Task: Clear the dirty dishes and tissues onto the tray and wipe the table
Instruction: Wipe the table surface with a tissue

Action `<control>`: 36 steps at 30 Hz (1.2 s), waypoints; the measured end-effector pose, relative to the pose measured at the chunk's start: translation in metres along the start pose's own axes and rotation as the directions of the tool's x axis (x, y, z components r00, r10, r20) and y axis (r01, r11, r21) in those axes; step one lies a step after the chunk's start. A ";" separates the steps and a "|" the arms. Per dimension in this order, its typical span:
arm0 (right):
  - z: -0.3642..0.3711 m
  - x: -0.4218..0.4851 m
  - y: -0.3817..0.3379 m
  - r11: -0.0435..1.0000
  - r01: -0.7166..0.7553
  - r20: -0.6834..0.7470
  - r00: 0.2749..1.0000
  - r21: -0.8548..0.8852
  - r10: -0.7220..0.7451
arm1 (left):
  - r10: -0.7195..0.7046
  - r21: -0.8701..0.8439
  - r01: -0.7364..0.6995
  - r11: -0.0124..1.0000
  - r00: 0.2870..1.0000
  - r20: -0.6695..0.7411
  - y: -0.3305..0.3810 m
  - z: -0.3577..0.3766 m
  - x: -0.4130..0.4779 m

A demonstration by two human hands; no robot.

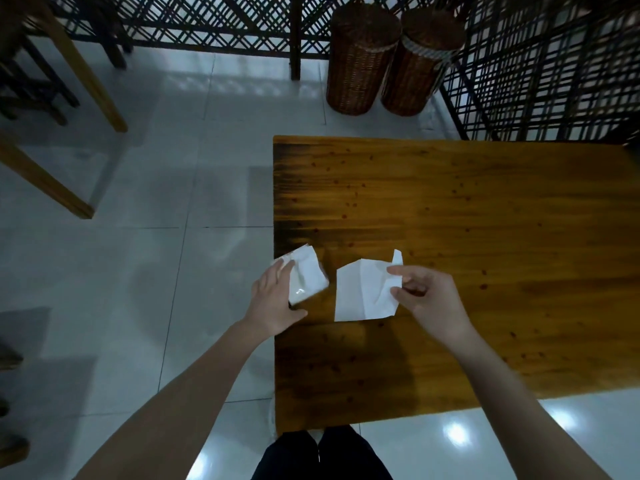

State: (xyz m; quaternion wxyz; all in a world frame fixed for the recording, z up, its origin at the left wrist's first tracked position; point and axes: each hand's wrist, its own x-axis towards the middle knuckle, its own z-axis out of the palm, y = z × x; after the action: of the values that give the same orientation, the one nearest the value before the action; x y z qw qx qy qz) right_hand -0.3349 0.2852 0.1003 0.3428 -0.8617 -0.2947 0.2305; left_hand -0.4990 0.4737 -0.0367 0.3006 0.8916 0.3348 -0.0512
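From the head view, the person stands at the near left corner of a wooden table (485, 209). No tray or dishes show in this view.

The left hand (273, 299) holds a tissue pack (308, 275) that sits at the table's left edge and partly overhangs the tiled floor (173, 188). Its fingers lie along the pack's left side and its thumb hooks under the near end.

Just right of the pack but apart from it, a tissue sheet (360, 292) lies spread over the wood, creased, with one corner sticking up on its far side. The right hand (429, 303) pinches the sheet's right edge between thumb and forefinger, the other fingers curled loosely behind.

The step in hand looks like readying a tissue for wiping. To do it well, the person would:
- bunch or fold the thin sheet into a thicker pad before pressing down, since a single layer would likely tear or drag on the wood;
- set the pack further in from the edge, or keep hold of it, so it does not tip to the floor;
- wipe in long overlapping strokes from the far side toward the near edge, which would gather any crumbs in one place.

Two wicker baskets (360, 60) and a lattice screen (540, 64) stand beyond the table's far side.
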 end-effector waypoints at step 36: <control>0.114 -0.121 0.123 0.961 -0.117 0.095 0.985 -0.252 0.145 | -0.120 0.104 0.093 0.990 0.946 0.302 -0.012 0.070 -0.134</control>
State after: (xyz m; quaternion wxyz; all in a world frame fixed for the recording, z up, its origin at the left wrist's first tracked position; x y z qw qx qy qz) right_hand -0.4471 0.1842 -0.0405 0.2004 -0.9007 -0.2821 0.2628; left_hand -0.6018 0.3650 -0.0604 0.3059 0.8659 0.3290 -0.2201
